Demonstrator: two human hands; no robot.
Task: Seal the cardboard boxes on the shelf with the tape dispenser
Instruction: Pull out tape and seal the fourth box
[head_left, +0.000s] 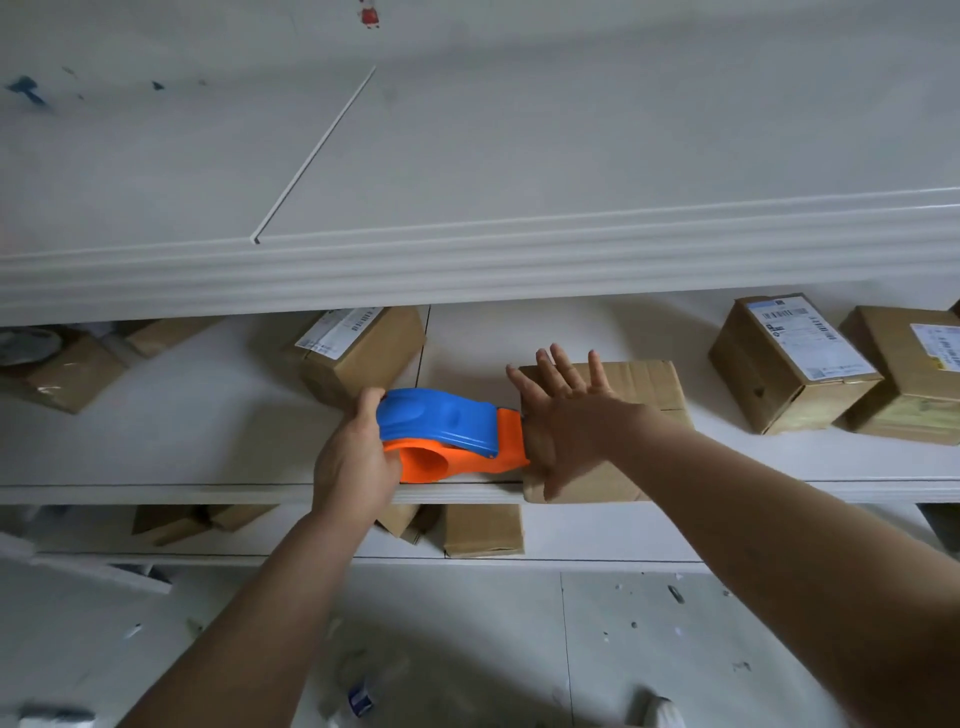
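Note:
A blue and orange tape dispenser lies sideways at the front edge of the white shelf, its orange nose against the left side of a flat cardboard box. My left hand grips the dispenser's rear end. My right hand lies flat on top of that box with fingers spread, pressing down near the dispenser's nose. The box sticks out slightly over the shelf edge.
More cardboard boxes stand on the same shelf: one with a label behind the dispenser, two labelled ones at right, one at far left. A lower shelf holds further boxes. A thick white ledge overhangs above.

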